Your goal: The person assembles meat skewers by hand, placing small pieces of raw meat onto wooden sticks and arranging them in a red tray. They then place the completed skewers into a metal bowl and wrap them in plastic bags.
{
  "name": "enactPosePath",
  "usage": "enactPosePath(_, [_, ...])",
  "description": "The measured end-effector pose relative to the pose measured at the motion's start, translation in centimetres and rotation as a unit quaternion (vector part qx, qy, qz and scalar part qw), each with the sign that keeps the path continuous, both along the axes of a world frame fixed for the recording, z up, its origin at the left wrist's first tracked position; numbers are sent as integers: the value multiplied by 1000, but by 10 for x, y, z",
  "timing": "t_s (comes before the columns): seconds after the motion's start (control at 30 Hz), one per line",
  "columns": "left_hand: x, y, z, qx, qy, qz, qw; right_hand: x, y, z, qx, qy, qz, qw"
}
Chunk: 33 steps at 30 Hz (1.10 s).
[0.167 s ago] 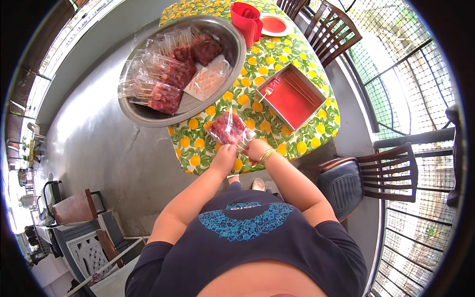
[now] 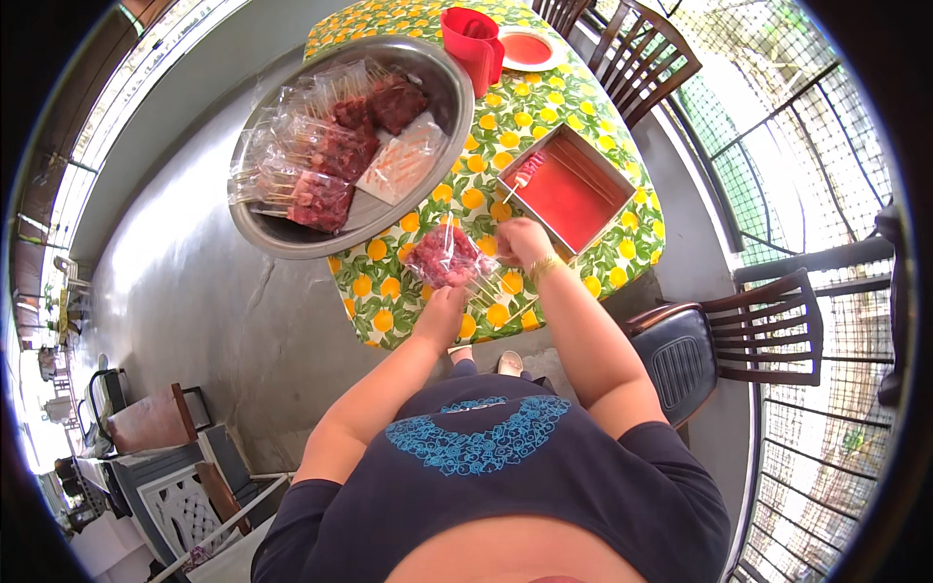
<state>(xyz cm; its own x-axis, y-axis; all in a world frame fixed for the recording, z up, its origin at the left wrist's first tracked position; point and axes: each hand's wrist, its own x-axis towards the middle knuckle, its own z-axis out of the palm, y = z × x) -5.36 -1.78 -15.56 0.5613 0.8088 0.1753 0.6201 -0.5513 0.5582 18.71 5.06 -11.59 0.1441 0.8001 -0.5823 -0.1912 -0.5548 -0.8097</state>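
My left hand (image 2: 444,309) is closed on the lower end of a clear plastic bag of raw meat skewers (image 2: 442,258), over the near edge of the table. Bare stick ends poke out of the bag beside my fingers. My right hand (image 2: 525,241), with bangles at the wrist, is raised between the bag and a rectangular metal tray (image 2: 623,204). Its fingers are curled, and what they hold, if anything, is hidden. A single meat skewer (image 2: 528,173) leans over the tray's left side, and thin bare sticks (image 2: 595,167) lie inside on the red bottom.
A large oval metal basin (image 2: 408,216) at the far left holds several bagged meat skewers (image 2: 326,146) and a white packet (image 2: 403,160). Behind stand a red plastic container (image 2: 474,49) and a plate with a red centre (image 2: 528,49). Wooden chairs (image 2: 671,350) flank the table's right side.
My right hand has left the stick ends and moved up and right toward the tray. My left hand still holds the bag, and the stick ends now show.
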Motion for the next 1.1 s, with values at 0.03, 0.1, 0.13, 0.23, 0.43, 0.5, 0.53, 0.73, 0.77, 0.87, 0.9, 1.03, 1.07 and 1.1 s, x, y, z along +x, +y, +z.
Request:
enactPosePath(0.03, [2, 0, 3, 2, 6, 5, 1000, -1, 16, -2, -42, 148, -117, 981])
enactPosePath(0.1, [7, 3, 10, 18, 16, 3, 1000, -9, 42, -8, -74, 304, -268, 911])
enactPosePath(0.13, [8, 3, 13, 32, 20, -4, 999, -15, 52, -11, -72, 315, -309, 895])
enactPosePath(0.23, [14, 16, 17, 28, 25, -18, 999, -15, 76, -20, -31, 333, -361, 871])
enactPosePath(0.43, [17, 29, 1, 33, 61, -37, 997, 9, 65, -30, -16, 224, -358, 907])
enactPosePath(0.5, [16, 29, -5, 31, 64, -59, 996, 19, 37, -32, 15, 227, -328, 917])
enactPosePath(0.53, [15, 28, -6, 26, 56, -57, 997, 24, 24, -31, 39, 219, -318, 922])
enactPosePath(0.73, [24, 40, 2, -61, 68, -27, 995, 48, -101, -14, 33, -43, -86, 995])
enactPosePath(0.77, [25, 42, 5, -59, 43, -9, 997, 50, -123, -9, 30, -53, -61, 996])
enactPosePath(0.87, [28, 41, 14, -72, -11, 36, 997, 58, -175, 5, -27, -37, 19, 999])
enactPosePath(0.9, [27, 41, 16, -72, -17, 34, 997, 60, -189, 8, -40, -16, 39, 998])
enactPosePath(1.03, [28, 39, 20, -64, -35, 38, 997, 61, -204, 9, -88, -19, 106, 990])
enactPosePath(1.07, [28, 38, 20, -44, -30, 26, 998, 59, -201, 6, -77, -31, 114, 990])
enactPosePath(1.1, [28, 38, 19, -24, -26, 16, 999, 55, -192, 3, -70, -47, 126, 989])
